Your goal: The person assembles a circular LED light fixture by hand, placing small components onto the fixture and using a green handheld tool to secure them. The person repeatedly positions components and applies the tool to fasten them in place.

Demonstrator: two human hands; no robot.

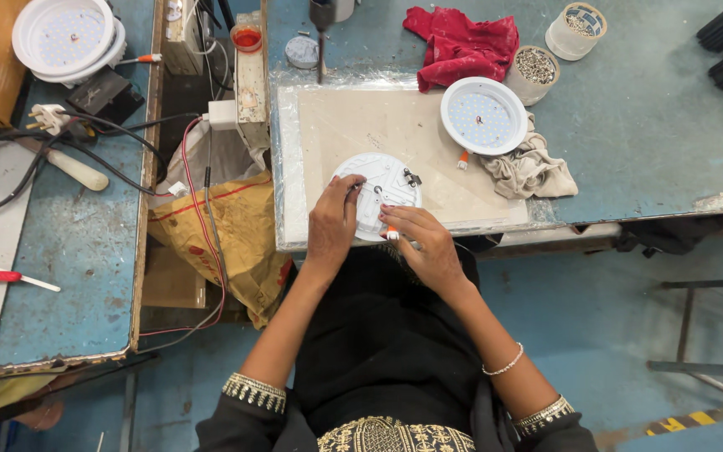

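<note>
Both hands rest curled on a round white LED light panel [382, 194] at the workbench's [646, 142] near edge: left hand [334, 219] grips its rim, right hand [420, 238] pinches an orange-white connector [390, 233].

A: What are the hands on?
B: Both rest on a round white lamp housing [382, 194] lying back-up on the tabletop [654, 134]; left hand [334, 219] at its nine o'clock edge, right hand [424, 238] at five o'clock.
A: Around it?
B: At two o'clock, a white LED disc [484, 115] beside a beige rag [533, 170]; a red cloth [462, 42] at one o'clock.
</note>
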